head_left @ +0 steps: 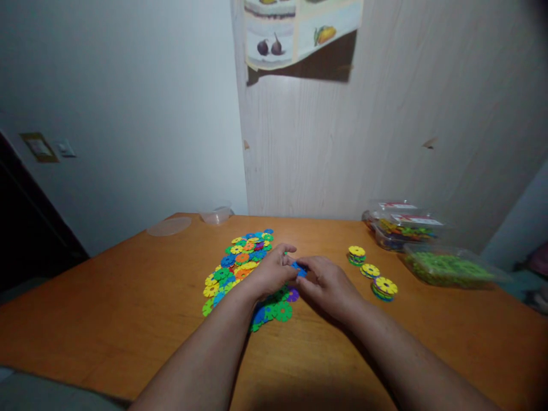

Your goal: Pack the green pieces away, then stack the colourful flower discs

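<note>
At the right edge of a heap of multicoloured, flower-shaped plastic discs [242,274] on the brown wooden counter [141,302], the right hand [329,282] pinches a blue notched plastic piece [299,269]. The left hand [274,269] reaches beside it, its grip unclear. Three yellow-topped disc stacks [370,270] stand right of the heap.

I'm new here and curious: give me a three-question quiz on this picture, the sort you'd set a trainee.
1. How many stacks of discs stand in view?
2. True or false: the loose pile lies left of those stacks.
3. Between the left hand and right hand, the piece is: (a) red, (b) blue, (c) yellow?

Key: 1. Three. 2. True. 3. b.
</note>
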A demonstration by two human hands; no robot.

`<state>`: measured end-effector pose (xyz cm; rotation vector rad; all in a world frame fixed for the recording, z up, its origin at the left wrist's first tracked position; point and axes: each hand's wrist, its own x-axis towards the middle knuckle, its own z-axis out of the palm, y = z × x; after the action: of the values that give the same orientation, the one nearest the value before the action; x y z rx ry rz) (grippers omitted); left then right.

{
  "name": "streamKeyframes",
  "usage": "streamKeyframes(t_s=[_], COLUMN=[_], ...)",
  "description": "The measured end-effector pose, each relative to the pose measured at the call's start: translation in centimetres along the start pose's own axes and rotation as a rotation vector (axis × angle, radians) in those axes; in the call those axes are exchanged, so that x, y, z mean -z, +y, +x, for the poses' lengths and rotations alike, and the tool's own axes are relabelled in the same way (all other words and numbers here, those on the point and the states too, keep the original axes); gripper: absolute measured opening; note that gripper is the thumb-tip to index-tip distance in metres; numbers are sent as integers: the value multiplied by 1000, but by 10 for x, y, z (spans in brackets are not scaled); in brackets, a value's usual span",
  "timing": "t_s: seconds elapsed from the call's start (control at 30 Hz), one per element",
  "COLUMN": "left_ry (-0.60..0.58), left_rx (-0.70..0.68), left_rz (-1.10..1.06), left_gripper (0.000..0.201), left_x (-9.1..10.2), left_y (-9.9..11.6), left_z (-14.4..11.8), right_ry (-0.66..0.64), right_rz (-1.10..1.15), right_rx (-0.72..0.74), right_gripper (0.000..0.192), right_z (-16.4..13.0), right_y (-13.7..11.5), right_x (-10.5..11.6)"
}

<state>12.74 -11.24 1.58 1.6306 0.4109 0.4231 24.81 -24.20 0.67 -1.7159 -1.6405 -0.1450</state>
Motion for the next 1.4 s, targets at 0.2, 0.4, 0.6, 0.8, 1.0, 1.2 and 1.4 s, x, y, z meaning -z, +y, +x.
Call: streamKeyframes(t_s=[0.2, 0.4, 0.6, 0.8, 1.0, 1.2, 1.4], left_ry=[234, 461, 505, 499, 393, 192, 159], left_rx=[-103, -232, -195, -154, -43, 7, 41], left_rz=[40, 367, 632, 734, 926, 1180, 1220], left_gripper=[58, 36, 18, 9, 9, 14, 21], left_x=[16, 48, 60, 62, 67, 59, 56], left_y=[6, -3, -5, -3, -5, 0, 2], left_z=[7, 17, 14, 11, 10, 0, -3], right_ry=[221, 122, -29, -52, -63, 74, 56], right_rz=[-168, -159, -222, -191, -109, -219, -221], right_rx=[-290, -387, -326, -323, -384, -320, -229], right_gripper=[30, 32, 30, 28, 37, 42, 34], right_z=[0, -4, -6, -6, -8, -7, -10], right_y=[48, 78, 75, 78, 85, 73, 54], right_x=[23, 27, 18, 15, 12, 12, 5])
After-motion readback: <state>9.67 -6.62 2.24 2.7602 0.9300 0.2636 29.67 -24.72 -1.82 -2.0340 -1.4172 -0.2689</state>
